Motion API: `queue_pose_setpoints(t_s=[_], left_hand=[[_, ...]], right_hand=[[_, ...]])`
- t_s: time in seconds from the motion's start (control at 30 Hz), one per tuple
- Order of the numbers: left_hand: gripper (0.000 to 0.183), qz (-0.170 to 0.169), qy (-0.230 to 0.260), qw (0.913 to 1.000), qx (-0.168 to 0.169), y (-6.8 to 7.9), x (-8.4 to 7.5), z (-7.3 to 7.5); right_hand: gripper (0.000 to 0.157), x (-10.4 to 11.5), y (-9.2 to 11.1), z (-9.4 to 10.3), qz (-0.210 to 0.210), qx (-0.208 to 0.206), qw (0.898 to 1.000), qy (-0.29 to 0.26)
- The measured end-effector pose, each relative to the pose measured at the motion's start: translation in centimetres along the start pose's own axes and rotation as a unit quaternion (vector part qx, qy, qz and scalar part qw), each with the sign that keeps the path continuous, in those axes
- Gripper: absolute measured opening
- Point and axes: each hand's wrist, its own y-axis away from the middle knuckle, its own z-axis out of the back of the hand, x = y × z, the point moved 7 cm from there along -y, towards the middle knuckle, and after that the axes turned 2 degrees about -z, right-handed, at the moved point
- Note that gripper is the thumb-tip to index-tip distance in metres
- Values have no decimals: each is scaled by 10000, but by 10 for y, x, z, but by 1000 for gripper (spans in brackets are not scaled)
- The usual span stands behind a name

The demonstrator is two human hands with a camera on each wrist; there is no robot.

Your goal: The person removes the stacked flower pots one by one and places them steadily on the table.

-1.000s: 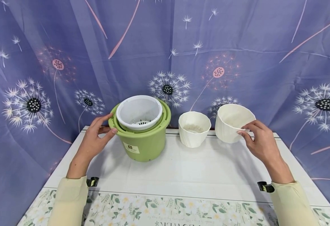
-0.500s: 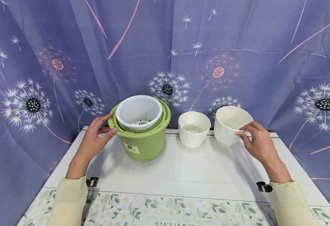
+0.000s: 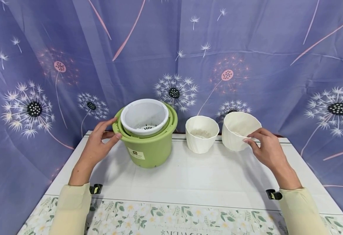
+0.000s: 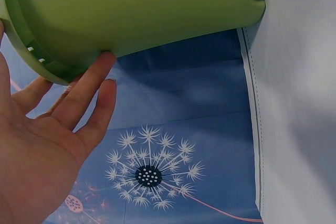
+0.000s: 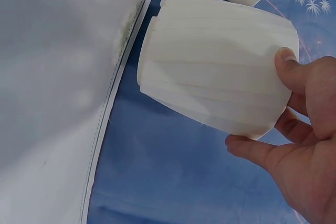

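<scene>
On the left in the head view stands a large green flower pot (image 3: 155, 151) with a paper label, and a white slotted inner pot (image 3: 142, 114) is nested inside it. My left hand (image 3: 96, 148) holds the green pot's rim from the left, thumb at the front and fingers (image 4: 86, 85) along the outside. At the right, my right hand (image 3: 268, 150) pinches the near right rim of a cream ribbed flower pot (image 3: 233, 140). Its thumb (image 5: 289, 72) lies on the pot's outer wall in the right wrist view. A similar, smaller cream pot (image 3: 199, 145) stands between them, upright.
All the pots are near the back edge of a table covered by a white cloth (image 3: 183, 182) with a floral front band (image 3: 156, 215). Right behind it hangs a purple dandelion-print curtain (image 3: 148, 75), which also runs down both sides.
My right hand has brought its cream pot slightly left and down, closer to the middle cream pot. My left hand and the green pot have stayed in place.
</scene>
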Motion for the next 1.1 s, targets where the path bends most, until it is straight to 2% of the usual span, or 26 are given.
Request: queue_pose_setpoints(t_s=[0.3,1.1], left_hand=[[64,3,-25,10000,-8,0,1,0],[63,-34,-40,10000,-67,0,0,1]], right_hand=[[12,-3,2,-6,-105,275,9996,17],[12,-9,5,-19,-186,615,9979,-37]])
